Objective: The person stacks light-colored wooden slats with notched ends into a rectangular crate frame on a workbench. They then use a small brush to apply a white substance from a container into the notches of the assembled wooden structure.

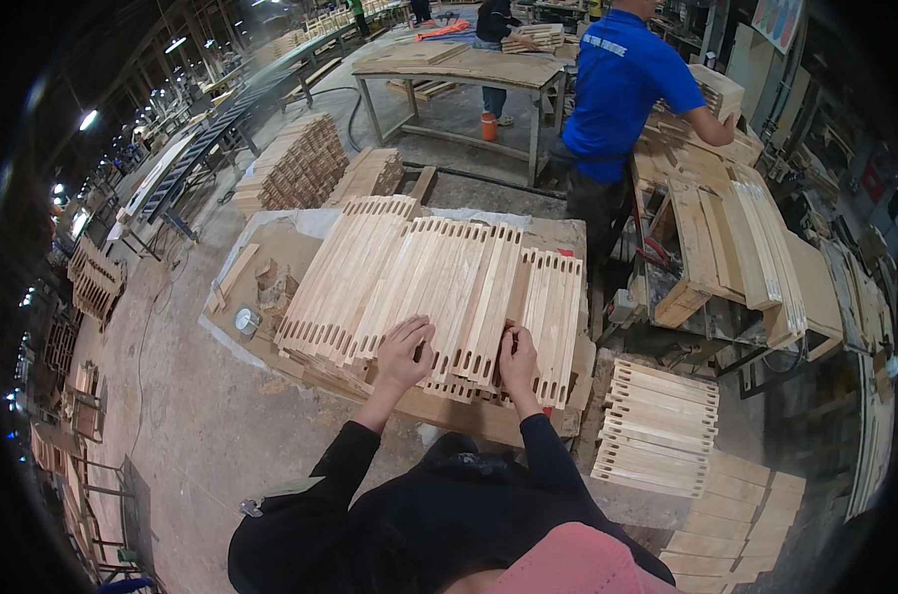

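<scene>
Rows of pale wooden slats with slotted holes at both ends lie side by side in layers on a low worktable in front of me. My left hand rests on the near part of the slats, its fingers bent but apart from the thumb. Beside the raised right edge of the middle slats is my right hand, its fingers curled together. Whatever they may hold is hidden. A lower group of slotted slats lies just right of that hand.
A small round can and a loose wood strip lie on the table's left side. More slats are stacked at the lower right. A co-worker in a blue shirt stands at a wooden bench. Piled wood stands beyond the table.
</scene>
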The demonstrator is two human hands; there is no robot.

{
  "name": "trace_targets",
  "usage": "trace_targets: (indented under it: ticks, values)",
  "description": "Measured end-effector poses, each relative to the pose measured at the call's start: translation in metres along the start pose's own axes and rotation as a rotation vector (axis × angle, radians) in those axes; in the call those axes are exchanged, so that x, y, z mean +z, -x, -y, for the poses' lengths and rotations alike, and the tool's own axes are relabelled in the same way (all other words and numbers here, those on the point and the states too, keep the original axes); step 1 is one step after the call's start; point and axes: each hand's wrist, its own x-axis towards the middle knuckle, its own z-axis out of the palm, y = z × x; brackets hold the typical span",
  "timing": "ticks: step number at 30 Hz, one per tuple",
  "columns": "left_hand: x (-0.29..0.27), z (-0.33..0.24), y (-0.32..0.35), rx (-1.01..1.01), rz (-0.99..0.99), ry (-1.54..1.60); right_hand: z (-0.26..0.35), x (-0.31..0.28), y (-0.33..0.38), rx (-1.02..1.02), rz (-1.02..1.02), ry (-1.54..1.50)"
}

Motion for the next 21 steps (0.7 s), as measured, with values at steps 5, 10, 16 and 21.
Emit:
trace_targets:
  ticks: [5,10,16,21]
  values:
    - [-0.0004,-0.0009,0.0004,-0.005,0.001,-0.009,0.0009,-0.0009,0.0003,0.018,0.018,0.010]
    - [-0.0009,-0.0018,0.0004,-0.002,-0.005,-0.010,0.0024,-0.0020,0.0004,0.031,0.032,0.003]
    - [-0.0006,-0.0017,0.0000,-0.005,-0.003,0.001,0.0024,-0.0026,-0.0004,0.049,0.043,0.006]
    - [-0.0010,-0.0012,0.0007,-0.004,-0.001,0.001,0.0039,-0.0028,-0.0001,0.038,0.041,0.003]
